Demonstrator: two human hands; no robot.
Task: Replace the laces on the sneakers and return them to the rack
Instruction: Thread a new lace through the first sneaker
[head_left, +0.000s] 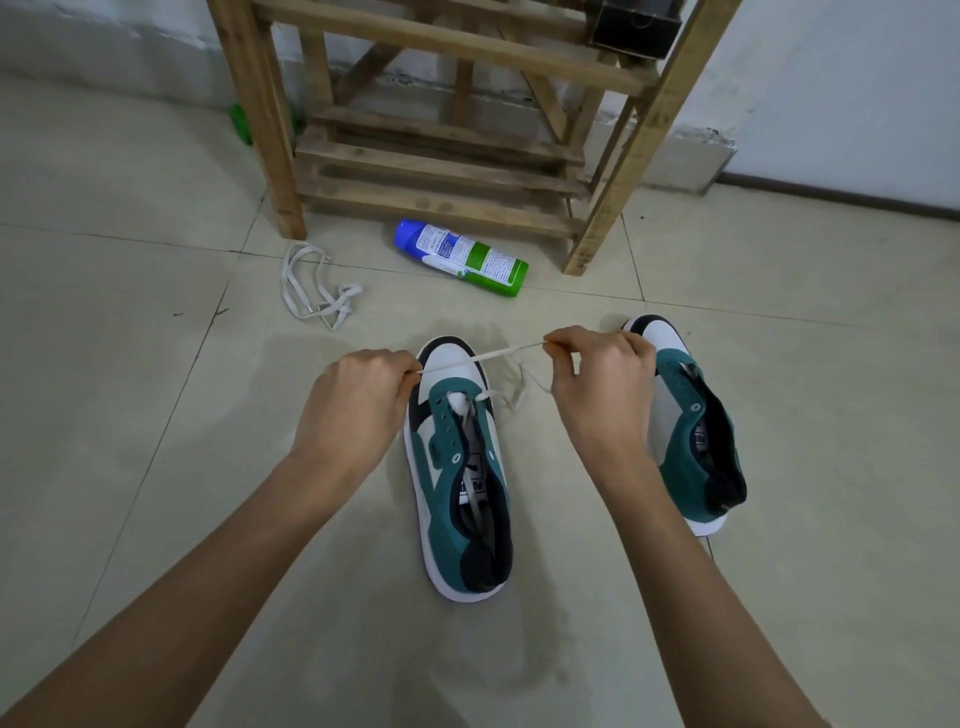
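Our left hand (358, 400) and right hand (597, 384) each pinch the lace (484, 356), pulled tight over the near shoe (453, 470). It looks light and floppy, so we'd hold it near the tips.

One wide-angle head view, close above the tiled floor (130, 405), forward and down toward the wooden rack (441, 167).

Both sneakers (460, 467) are teal, white and black; the laces (317, 291) beside the tan wooden rack (441, 130) are off-white; the spray can (462, 258) blue, white, green.
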